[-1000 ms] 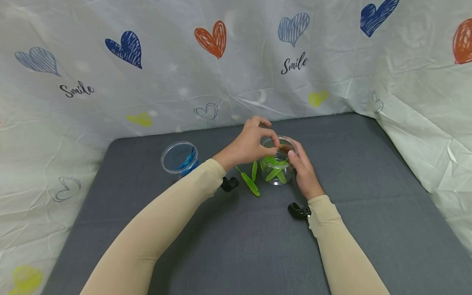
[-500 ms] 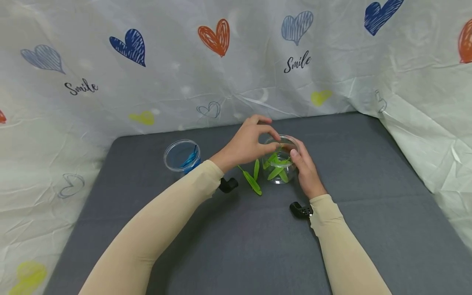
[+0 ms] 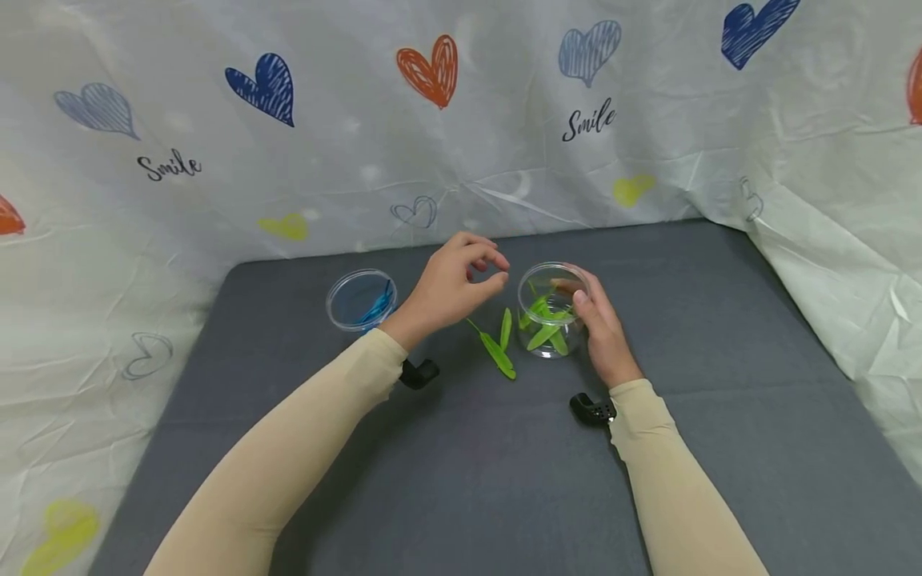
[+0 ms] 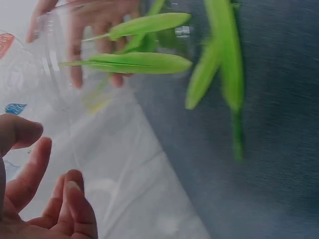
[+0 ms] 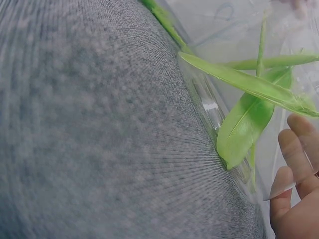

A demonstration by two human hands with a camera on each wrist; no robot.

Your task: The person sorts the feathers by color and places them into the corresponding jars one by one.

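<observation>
My right hand (image 3: 605,336) holds a clear round jar (image 3: 543,354) upright on the table, thumb near its rim and fingers round the far side. Inside the jar lie several green feathers (image 3: 543,334), crossing each other; the right wrist view shows one broad feather (image 5: 244,129) against the wall. To the left of the jar is my left hand (image 3: 454,280), raised, fingers loosely bent, nothing between them. Below its fingertips two green feathers (image 3: 497,356) rest on the cloth, and they show large in the left wrist view, where the left hand (image 4: 45,199) appears empty.
Behind my left forearm stands a second clear jar (image 3: 338,308) with blue feathers (image 3: 378,304) in it, partly hidden by the arm. A dark grey cloth (image 3: 461,480) covers the table. A white printed curtain (image 3: 346,160) hangs at the far edge.
My left hand has drawn back from over the jar's mouth, to the left. The right hand stays on the jar. The head view has shifted slightly.
</observation>
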